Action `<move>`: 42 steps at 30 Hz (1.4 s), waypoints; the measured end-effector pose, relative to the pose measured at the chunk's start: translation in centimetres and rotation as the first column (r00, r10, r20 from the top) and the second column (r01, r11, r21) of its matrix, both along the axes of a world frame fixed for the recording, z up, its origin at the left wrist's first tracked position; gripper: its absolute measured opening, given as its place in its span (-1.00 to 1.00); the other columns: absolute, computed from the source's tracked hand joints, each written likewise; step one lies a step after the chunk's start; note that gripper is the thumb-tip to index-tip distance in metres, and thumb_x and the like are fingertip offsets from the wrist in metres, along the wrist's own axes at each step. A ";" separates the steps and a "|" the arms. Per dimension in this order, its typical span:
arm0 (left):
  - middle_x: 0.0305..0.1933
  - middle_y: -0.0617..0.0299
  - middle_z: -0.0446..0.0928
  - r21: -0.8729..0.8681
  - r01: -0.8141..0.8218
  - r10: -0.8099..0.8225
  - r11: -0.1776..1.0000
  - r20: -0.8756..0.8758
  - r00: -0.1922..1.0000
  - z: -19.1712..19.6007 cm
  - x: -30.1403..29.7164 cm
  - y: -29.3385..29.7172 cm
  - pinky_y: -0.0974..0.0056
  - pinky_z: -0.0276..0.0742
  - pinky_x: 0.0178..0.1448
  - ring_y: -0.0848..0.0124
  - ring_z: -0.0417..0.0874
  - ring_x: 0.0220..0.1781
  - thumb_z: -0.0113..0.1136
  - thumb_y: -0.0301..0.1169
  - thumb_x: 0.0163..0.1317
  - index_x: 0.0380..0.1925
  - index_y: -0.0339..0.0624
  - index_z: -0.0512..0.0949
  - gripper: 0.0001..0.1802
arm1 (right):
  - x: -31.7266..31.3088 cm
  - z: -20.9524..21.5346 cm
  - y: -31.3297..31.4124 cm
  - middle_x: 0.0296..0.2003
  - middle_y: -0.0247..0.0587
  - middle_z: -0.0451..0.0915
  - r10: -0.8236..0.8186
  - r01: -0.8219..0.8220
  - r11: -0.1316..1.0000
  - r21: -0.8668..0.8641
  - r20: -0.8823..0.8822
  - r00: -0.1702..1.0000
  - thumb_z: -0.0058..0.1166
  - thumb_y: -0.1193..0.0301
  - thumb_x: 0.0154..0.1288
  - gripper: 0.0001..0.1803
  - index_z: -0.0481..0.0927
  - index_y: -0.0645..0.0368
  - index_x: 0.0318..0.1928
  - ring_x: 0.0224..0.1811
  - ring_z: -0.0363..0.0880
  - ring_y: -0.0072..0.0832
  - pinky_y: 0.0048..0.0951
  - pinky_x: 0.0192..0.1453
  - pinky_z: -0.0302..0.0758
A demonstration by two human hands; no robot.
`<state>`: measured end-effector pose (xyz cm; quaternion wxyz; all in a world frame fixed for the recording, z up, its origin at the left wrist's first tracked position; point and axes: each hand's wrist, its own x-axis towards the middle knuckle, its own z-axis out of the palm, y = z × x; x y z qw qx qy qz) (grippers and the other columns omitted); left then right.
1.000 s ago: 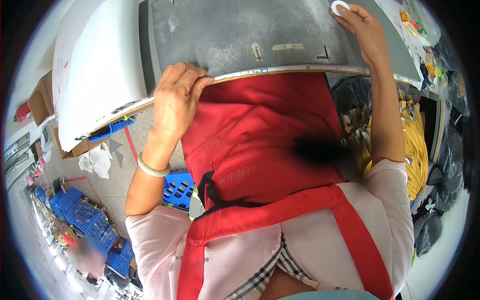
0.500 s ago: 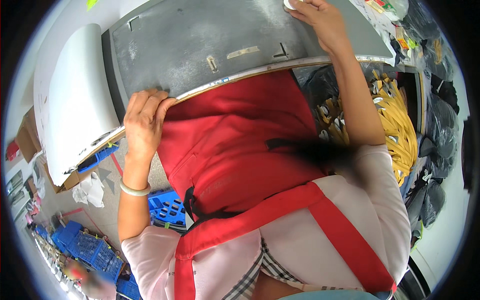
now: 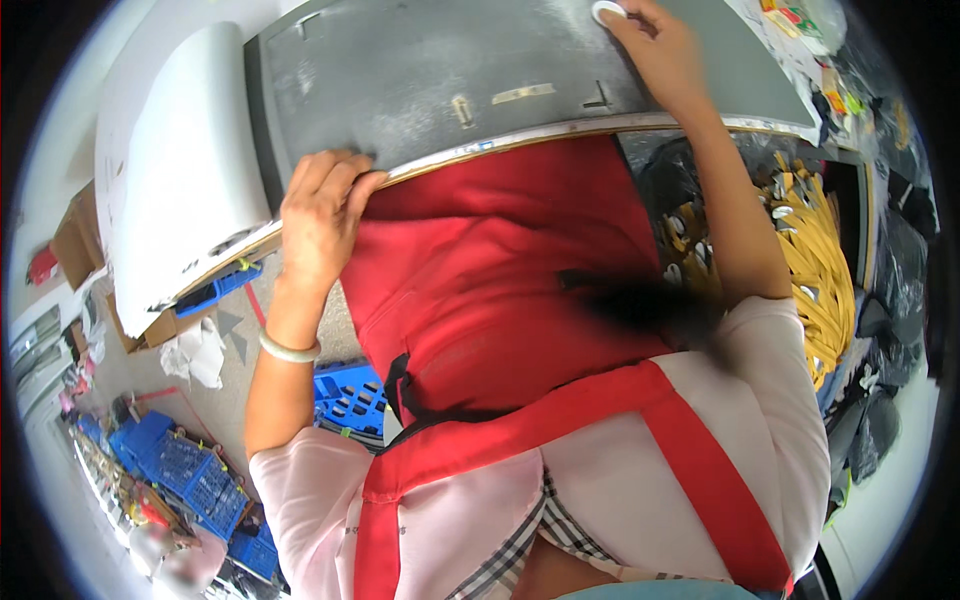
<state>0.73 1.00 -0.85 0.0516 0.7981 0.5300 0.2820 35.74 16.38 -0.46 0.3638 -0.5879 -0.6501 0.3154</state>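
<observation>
At the far right of a worn grey board (image 3: 400, 80), my right hand (image 3: 665, 60) pinches a small white disc (image 3: 607, 12) over the dark surface. What the disc is, I cannot make out. My left hand (image 3: 322, 205) is bent over the near edge of the white worktable (image 3: 560, 131), fingers on top and thumb along the rim. Tape strips (image 3: 523, 94) and a black corner mark (image 3: 597, 97) are on the board between my hands. A large white roll or curled sheet (image 3: 200, 130) lies left of the board.
Yellow straps (image 3: 815, 270) hang in a thick bundle right of my body, near black plastic bags (image 3: 885, 320). Blue crates (image 3: 175, 465) stand on the floor at lower left. Cardboard boxes (image 3: 80, 240) sit beyond the table's left end. My red apron (image 3: 500, 270) touches the table edge.
The whole view has shifted, so the table appears farther right. My left hand keeps its place on the edge. My right hand with the white disc has come slightly nearer.
</observation>
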 end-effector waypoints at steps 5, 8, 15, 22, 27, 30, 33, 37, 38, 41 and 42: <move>-0.20 0.10 0.63 -0.141 -0.090 0.081 0.986 -0.074 0.994 1.8 1.1 0.0 0.07 0.57 -0.05 0.05 0.63 -0.14 0.44 -0.36 0.16 -0.27 -0.25 0.66 -0.77 | -0.5 -0.1 -0.3 -0.50 -0.23 0.54 -0.025 0.018 0.998 0.056 0.132 0.991 0.21 0.29 0.40 -0.73 0.61 0.30 -0.26 -0.43 0.48 -0.46 -0.37 -0.25 0.42; -0.20 0.08 0.62 -0.041 -0.021 0.021 0.999 0.005 1.000 2.2 3.5 2.1 0.04 0.58 -0.04 0.03 0.64 -0.11 0.35 -0.35 0.25 -0.26 -0.25 0.67 -0.81 | 2.1 -3.2 1.8 -0.23 -0.44 0.68 0.067 -0.073 0.994 0.081 0.076 0.995 0.28 0.28 0.43 -0.73 0.71 0.24 -0.06 -0.16 0.60 -0.68 -0.63 0.02 0.50; -0.25 0.10 0.59 0.020 0.034 -0.037 0.999 0.173 0.984 0.8 7.0 8.3 0.01 0.58 -0.04 0.03 0.65 -0.10 0.25 -0.36 0.31 -0.23 -0.18 0.69 -0.85 | 1.3 -3.5 1.2 -0.30 -0.50 0.66 0.101 -0.099 0.985 0.143 -0.004 0.995 0.29 0.29 0.42 -0.74 0.71 0.24 -0.08 -0.23 0.52 -0.75 -0.66 -0.08 0.44; -0.22 0.14 0.61 0.091 -0.013 0.002 0.996 0.115 0.993 -1.2 8.3 9.3 0.08 0.58 -0.07 0.06 0.65 -0.16 0.28 -0.35 0.32 -0.20 -0.16 0.70 -0.85 | 0.5 -2.6 -0.1 -0.27 -0.47 0.68 0.036 -0.046 0.983 0.180 0.060 0.998 0.29 0.30 0.42 -0.74 0.71 0.23 -0.06 -0.20 0.55 -0.73 -0.63 -0.04 0.48; -0.22 0.18 0.60 0.159 -0.035 0.025 0.987 0.068 0.997 -2.6 9.0 9.6 0.07 0.56 -0.02 0.10 0.63 -0.10 0.28 -0.34 0.31 -0.19 -0.11 0.67 -0.86 | 1.0 -2.1 -0.3 -0.22 -0.40 0.69 0.095 -0.089 0.980 0.179 -0.025 0.995 0.29 0.32 0.41 -0.77 0.71 0.23 -0.09 -0.17 0.57 -0.66 -0.58 0.01 0.49; -0.11 0.22 0.59 0.112 -0.061 0.062 0.992 -0.002 0.998 -2.3 8.7 9.1 -0.03 0.49 0.13 0.11 0.59 0.04 0.27 -0.33 0.33 -0.11 -0.06 0.66 -0.83 | 0.3 0.5 -3.5 -0.35 -0.27 0.58 0.282 -0.335 0.912 0.236 0.233 0.931 0.27 0.26 0.37 -0.76 0.69 0.19 -0.17 -0.28 0.54 -0.46 -0.45 -0.12 0.47; 0.08 0.22 0.56 0.142 -0.104 0.115 0.984 -0.070 0.991 -2.9 8.9 9.3 -0.20 0.36 0.33 0.12 0.52 0.23 0.22 -0.30 0.38 0.02 0.01 0.64 -0.75 | 1.1 1.0 -5.2 -0.35 -0.25 0.59 0.376 -0.414 0.905 0.102 0.267 0.887 0.23 0.31 0.40 -0.80 0.69 0.21 -0.18 -0.31 0.52 -0.42 -0.40 -0.17 0.45; 0.30 0.20 0.49 0.178 -0.102 0.127 0.979 -0.134 0.983 -3.6 8.9 9.7 -0.39 0.17 0.47 0.12 0.45 0.39 0.15 -0.24 0.44 0.19 0.11 0.60 -0.66 | 1.7 0.7 -6.0 -0.33 -0.20 0.59 0.370 -0.413 0.907 0.080 0.315 0.874 0.22 0.32 0.41 -0.81 0.68 0.22 -0.21 -0.31 0.53 -0.34 -0.35 -0.19 0.46; 0.30 0.20 0.49 0.177 -0.101 0.126 0.979 -0.133 0.983 -3.7 8.9 9.7 -0.39 0.17 0.47 0.12 0.45 0.39 0.15 -0.24 0.44 0.19 0.11 0.60 -0.66 | 1.5 0.7 -6.1 -0.32 -0.20 0.61 0.375 -0.431 0.896 0.104 0.341 0.862 0.22 0.37 0.39 -0.83 0.68 0.23 -0.18 -0.29 0.55 -0.35 -0.38 -0.17 0.47; 0.29 0.21 0.50 0.156 -0.101 0.121 0.983 -0.127 0.984 -3.7 9.1 9.5 -0.40 0.19 0.45 0.13 0.45 0.39 0.13 -0.24 0.45 0.18 0.11 0.60 -0.66 | 1.1 0.8 -6.3 -0.31 -0.19 0.61 0.389 -0.474 0.868 0.145 0.394 0.833 0.23 0.41 0.38 -0.84 0.68 0.24 -0.13 -0.28 0.56 -0.34 -0.42 -0.16 0.47; 0.29 0.21 0.50 0.157 -0.111 0.132 0.981 -0.126 0.983 -3.7 8.9 9.5 -0.40 0.18 0.45 0.14 0.45 0.38 0.13 -0.24 0.45 0.18 0.11 0.60 -0.66 | 0.9 0.8 -6.3 -0.31 -0.19 0.60 0.404 -0.506 0.847 0.166 0.418 0.814 0.24 0.40 0.37 -0.83 0.67 0.23 -0.12 -0.29 0.55 -0.32 -0.42 -0.17 0.46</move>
